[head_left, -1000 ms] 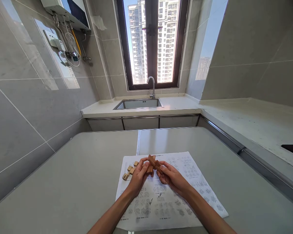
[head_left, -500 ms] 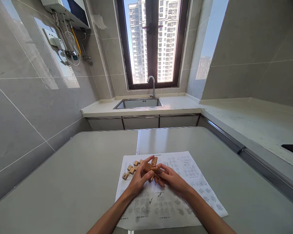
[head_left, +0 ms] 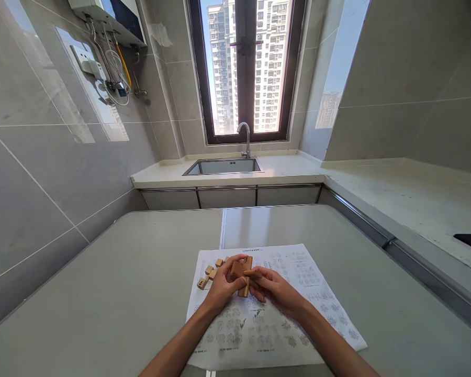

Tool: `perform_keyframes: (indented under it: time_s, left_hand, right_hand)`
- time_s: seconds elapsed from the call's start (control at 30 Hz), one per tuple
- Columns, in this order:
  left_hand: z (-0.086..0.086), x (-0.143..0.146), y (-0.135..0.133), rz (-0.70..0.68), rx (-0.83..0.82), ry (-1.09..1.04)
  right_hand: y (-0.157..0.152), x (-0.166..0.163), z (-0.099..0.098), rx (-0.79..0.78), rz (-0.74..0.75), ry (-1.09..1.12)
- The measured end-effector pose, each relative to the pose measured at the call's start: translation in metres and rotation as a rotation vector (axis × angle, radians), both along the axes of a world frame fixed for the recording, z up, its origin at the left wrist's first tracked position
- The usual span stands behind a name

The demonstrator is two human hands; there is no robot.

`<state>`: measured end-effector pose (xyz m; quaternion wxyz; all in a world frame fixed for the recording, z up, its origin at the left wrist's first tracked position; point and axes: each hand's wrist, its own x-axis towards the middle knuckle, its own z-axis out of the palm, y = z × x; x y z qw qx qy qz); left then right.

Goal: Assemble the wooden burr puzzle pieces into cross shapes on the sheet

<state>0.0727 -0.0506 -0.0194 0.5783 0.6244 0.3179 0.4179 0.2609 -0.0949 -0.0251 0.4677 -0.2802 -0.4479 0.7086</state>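
Between my two hands, above a printed paper sheet, is a small cluster of brown wooden puzzle pieces (head_left: 246, 266). My left hand (head_left: 224, 285) has its fingers and thumb closed round the left side of the cluster. At the right side, my right hand (head_left: 273, 287) pinches a short wooden stick (head_left: 253, 274) that touches the cluster. Parts of the pieces are hidden by the fingers. Just left of my left hand lie several loose wooden blocks (head_left: 209, 270); the nearest one at the lower left (head_left: 202, 283) bears a dark mark.
The paper sheet (head_left: 310, 298), printed with rows of small figures, lies on a pale table (head_left: 102, 293) with a seam down its middle. Beyond the table are a counter with a sink (head_left: 223, 166) and a faucet (head_left: 246, 140). A counter (head_left: 427, 193) runs along the right.
The wooden cluster has turned in my hands, so its long piece stands more upright. My left fingers have shifted slightly; the loose blocks lie where they were.
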Motion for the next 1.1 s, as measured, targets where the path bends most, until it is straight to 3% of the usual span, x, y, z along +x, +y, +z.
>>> perform_keyframes:
  time_s: [0.17, 0.27, 0.47, 0.7, 0.97, 1.1]
  left_hand:
    - [-0.006, 0.001, 0.003, -0.068, -0.065, 0.002]
    - [-0.01, 0.004, 0.005, -0.076, -0.106, 0.007]
    - [-0.014, 0.01, 0.008, -0.013, -0.197, -0.119]
    - [-0.011, 0.013, 0.005, 0.044, -0.222, -0.109]
    - [-0.008, 0.013, 0.004, 0.007, -0.182, -0.009]
    - [-0.009, 0.013, 0.004, -0.027, -0.148, 0.009]
  right_hand:
    - [0.0, 0.002, -0.001, 0.013, 0.086, 0.044]
    - [0.001, 0.002, -0.004, -0.043, 0.06, 0.089]
    - [0.013, 0.008, -0.016, -0.183, -0.192, 0.284]
    - [0.032, 0.034, -0.036, -0.151, -0.557, 0.372]
    - [0.041, 0.056, -0.051, -0.071, -0.672, 0.372]
    - [0.043, 0.057, -0.058, -0.105, -0.718, 0.424]
